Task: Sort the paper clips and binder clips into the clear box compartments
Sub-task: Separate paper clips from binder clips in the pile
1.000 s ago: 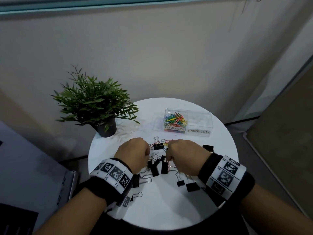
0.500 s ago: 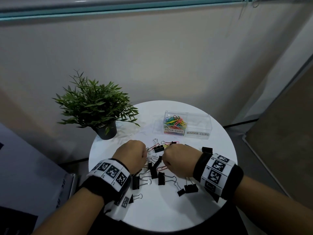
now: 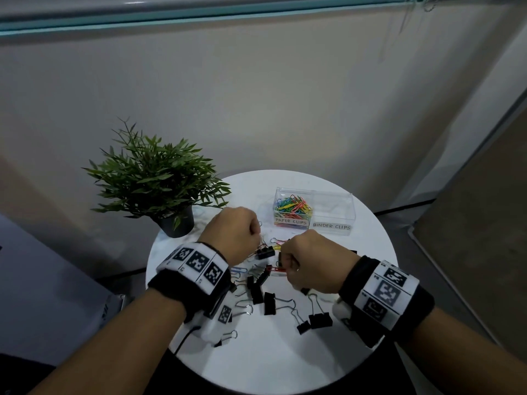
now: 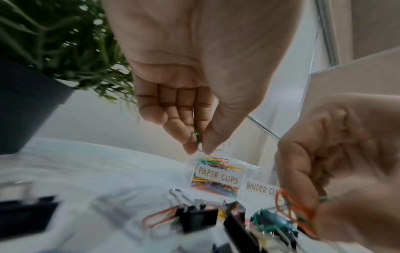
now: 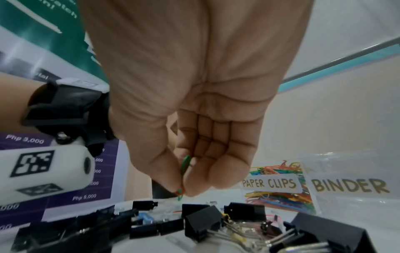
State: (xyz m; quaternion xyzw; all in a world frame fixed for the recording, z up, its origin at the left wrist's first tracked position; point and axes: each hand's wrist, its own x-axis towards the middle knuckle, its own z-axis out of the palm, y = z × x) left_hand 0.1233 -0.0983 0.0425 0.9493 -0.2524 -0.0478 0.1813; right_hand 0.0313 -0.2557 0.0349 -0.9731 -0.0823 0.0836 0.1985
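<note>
My left hand (image 3: 253, 232) is lifted over the table and pinches a green paper clip (image 4: 197, 137) between thumb and forefinger. Just right of it my right hand (image 3: 282, 260) pinches a green paper clip (image 5: 185, 168) together with an orange one (image 4: 290, 210), above the pile. Black binder clips (image 3: 269, 303) and a few coloured paper clips (image 3: 275, 269) lie scattered under both hands. The clear box (image 3: 333, 195) stands beyond them. Its left compartment, labelled PAPER CLIPS, holds several coloured clips (image 3: 292, 208). The right one, labelled BINDER CLIPS (image 3: 330, 226), holds nothing.
A potted green plant (image 3: 159, 181) stands at the back left of the small round white table (image 3: 285, 366), close to my left hand. The table's edge curves near on every side. A wall rises behind it.
My left hand has risen from the pile and moved away from me towards the box with a clip. My right hand stays over the pile.
</note>
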